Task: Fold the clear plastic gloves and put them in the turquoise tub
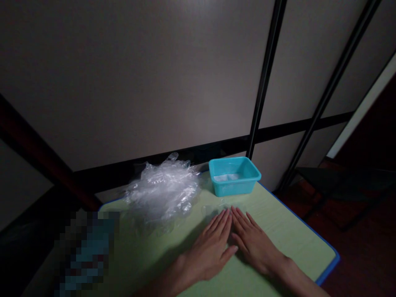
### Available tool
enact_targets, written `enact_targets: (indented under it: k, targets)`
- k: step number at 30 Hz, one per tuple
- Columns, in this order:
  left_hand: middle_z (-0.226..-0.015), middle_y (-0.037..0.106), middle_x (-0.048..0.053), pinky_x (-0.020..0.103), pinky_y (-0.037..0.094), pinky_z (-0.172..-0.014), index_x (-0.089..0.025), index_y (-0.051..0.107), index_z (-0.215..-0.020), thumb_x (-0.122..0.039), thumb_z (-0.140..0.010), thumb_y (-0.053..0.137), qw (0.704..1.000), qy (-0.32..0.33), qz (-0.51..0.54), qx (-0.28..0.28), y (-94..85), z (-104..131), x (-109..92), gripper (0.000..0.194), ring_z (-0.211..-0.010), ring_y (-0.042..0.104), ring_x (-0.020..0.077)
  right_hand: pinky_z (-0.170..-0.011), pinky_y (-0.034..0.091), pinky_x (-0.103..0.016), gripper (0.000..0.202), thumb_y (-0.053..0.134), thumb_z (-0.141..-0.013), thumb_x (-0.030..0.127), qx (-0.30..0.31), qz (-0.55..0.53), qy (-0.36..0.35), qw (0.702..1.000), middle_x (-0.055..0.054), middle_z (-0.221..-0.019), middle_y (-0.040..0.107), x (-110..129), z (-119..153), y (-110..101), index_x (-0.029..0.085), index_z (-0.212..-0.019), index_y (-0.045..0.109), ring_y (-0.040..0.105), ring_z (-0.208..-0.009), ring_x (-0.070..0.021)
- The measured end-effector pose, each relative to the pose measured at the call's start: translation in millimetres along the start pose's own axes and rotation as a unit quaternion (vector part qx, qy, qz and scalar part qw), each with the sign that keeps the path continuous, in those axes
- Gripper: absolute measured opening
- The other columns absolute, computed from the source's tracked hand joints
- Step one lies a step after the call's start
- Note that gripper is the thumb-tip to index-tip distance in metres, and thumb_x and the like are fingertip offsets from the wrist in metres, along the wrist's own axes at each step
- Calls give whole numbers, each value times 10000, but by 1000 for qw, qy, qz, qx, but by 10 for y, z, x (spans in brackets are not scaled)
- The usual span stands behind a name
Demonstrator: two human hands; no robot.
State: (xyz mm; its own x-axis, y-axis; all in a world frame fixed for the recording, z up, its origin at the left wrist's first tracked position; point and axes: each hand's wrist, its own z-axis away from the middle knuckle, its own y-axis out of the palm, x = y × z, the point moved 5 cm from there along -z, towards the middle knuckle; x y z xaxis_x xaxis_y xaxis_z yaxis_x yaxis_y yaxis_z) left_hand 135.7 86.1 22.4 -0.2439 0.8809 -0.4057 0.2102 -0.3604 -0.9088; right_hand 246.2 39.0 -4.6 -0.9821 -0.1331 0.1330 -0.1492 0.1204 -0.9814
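Observation:
My left hand (210, 244) lies flat, palm down, with its fingers straight and its thumb apart. Beside it my right hand (253, 242) is flat too, and the fingertips of both nearly meet. Under and just beyond the fingertips is a thin clear plastic glove (208, 210), mostly covered by my hands. A heaped pile of clear plastic gloves (165, 189) rests to the left, crumpled and shiny. Behind my hands stands a turquoise plastic basket (234, 189) with some whitish, flat plastic in its bottom.
The light green table (287, 231) has a blue edge and stands against sliding wardrobe doors (161, 82). A dark chair (343, 185) is on the right, over a reddish floor. At lower left, a blurred-out patch (89, 251) hides what is there.

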Motion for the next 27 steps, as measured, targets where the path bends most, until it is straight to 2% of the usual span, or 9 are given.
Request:
enact_targets:
  k: [3, 6, 9, 15, 21, 27]
  targets:
    - [-1425, 118, 153, 393, 123, -1055, -52, 199, -1356, -417, -893, 335, 998, -41, 0, -41, -62, -155, 114, 605, -1304, 87, 254, -1046, 215, -404, 497, 284, -895, 258, -4, 12, 37, 999, -148, -1404, 166, -72, -241, -18, 37, -1340, 260, 122, -1292, -230]
    - [-1415, 143, 178, 413, 130, -1053, -27, 240, -1338, -484, -858, 380, 997, -64, -19, -32, 57, -210, 279, 677, -1302, 77, 277, -1042, 227, -404, 513, 321, -880, 253, -5, 15, 26, 1000, -162, -1400, 173, -96, -338, 80, 18, -1334, 269, 136, -1289, -248]
    - [-1423, 135, 157, 430, 135, -1053, -62, 221, -1350, -518, -837, 400, 996, -65, -63, -20, 202, -176, 374, 710, -1303, 70, 280, -1029, 259, -409, 524, 325, -893, 321, -27, 18, 9, 999, -161, -1388, 224, -102, -313, 198, 31, -1328, 292, 175, -1285, -253]
    - [-1450, 50, 52, 481, 113, -1046, -198, 106, -1385, -516, -829, 418, 986, -81, -142, -14, 258, -117, 385, 712, -1301, 21, 306, -1005, 296, -428, 549, 332, -892, 422, -87, 54, -3, 995, -137, -1395, 231, -96, -259, 255, 111, -1344, 287, 199, -1277, -283]
    - [-1449, 28, 18, 530, 132, -1023, -227, 70, -1385, -569, -795, 430, 986, -84, -142, 4, 281, -109, 447, 771, -1274, -41, 387, -973, 333, -450, 568, 376, -872, 419, -87, 54, -2, 995, -146, -1390, 236, -102, -261, 292, 120, -1347, 284, 216, -1264, -319]
    - [-1450, 40, 21, 528, 133, -1025, -218, 77, -1385, -586, -818, 365, 987, -87, -135, -30, 252, -110, 428, 736, -1280, -54, 361, -1027, 228, -466, 549, 337, -892, 416, -58, -47, 22, 997, -100, -1416, 171, -151, -293, 297, 155, -1363, 233, 131, -1293, -280]
